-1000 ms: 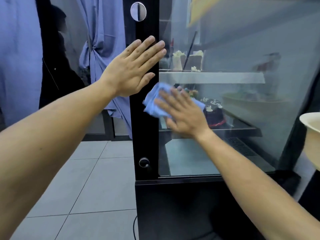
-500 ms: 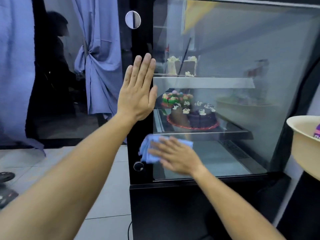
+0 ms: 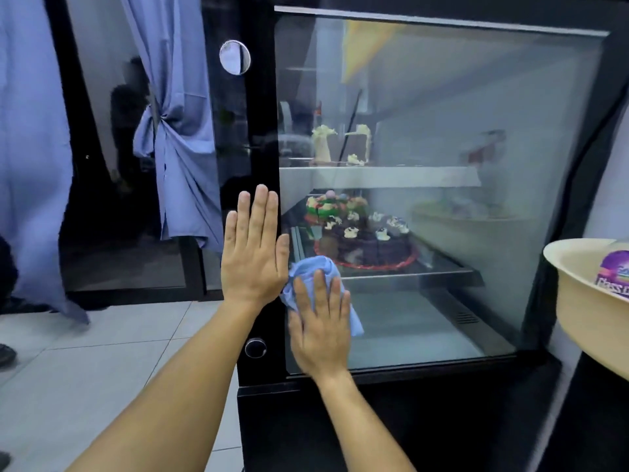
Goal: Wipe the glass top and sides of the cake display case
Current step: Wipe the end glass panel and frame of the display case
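Note:
The cake display case (image 3: 561, 199) stands in front of me, black-framed with a large glass side pane (image 3: 459, 114). My right hand (image 3: 320, 328) presses a light blue cloth (image 3: 315, 269) flat against the lower left of that pane, fingers straight and pointing up. My left hand (image 3: 253, 250) lies flat with straight fingers on the black corner post (image 3: 262, 114), right beside the cloth. Behind the glass, a chocolate cake (image 3: 371, 245) and a colourful cake (image 3: 335, 207) sit on the lower shelf. White cake pieces (image 3: 340, 144) stand on the upper shelf.
A cream bowl (image 3: 578, 291) with a purple-labelled container (image 3: 614, 274) juts in at the right edge. Blue curtains (image 3: 180, 131) hang at the left over a dark doorway. Grey floor tiles (image 3: 102, 352) spread below. Round silver fittings (image 3: 235, 57) sit on the post.
My right hand wiped the cloth down the pane, then came back up a little with fingers turned upward. My left hand slid down the post. The view pulled back and tilted up.

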`<control>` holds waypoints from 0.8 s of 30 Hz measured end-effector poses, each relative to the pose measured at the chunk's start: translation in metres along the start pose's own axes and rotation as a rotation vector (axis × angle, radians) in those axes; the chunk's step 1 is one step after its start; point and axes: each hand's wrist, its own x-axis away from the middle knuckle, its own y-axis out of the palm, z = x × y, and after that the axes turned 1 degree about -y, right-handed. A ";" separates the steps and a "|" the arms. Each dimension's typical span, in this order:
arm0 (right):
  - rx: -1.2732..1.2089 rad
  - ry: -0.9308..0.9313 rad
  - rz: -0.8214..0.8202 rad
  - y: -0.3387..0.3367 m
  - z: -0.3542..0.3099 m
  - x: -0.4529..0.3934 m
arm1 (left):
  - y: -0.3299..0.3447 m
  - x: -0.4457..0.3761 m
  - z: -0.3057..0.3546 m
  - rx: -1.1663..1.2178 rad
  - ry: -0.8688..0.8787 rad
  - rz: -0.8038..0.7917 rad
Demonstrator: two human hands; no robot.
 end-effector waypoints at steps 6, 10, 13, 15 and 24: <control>0.071 0.098 0.246 -0.063 0.150 -0.092 | 0.002 0.002 0.000 -0.009 -0.006 0.013; -0.124 0.898 0.461 -0.068 0.195 -0.030 | 0.003 0.003 0.001 -0.019 -0.002 0.004; -0.148 1.062 0.424 -0.034 0.103 0.004 | 0.005 0.003 0.002 -0.035 -0.016 0.006; -0.077 0.602 0.204 -0.010 0.032 0.012 | 0.005 0.004 0.000 -0.032 -0.005 0.007; 0.132 0.019 0.157 -0.088 0.224 -0.064 | 0.005 0.004 0.000 -0.016 -0.009 0.000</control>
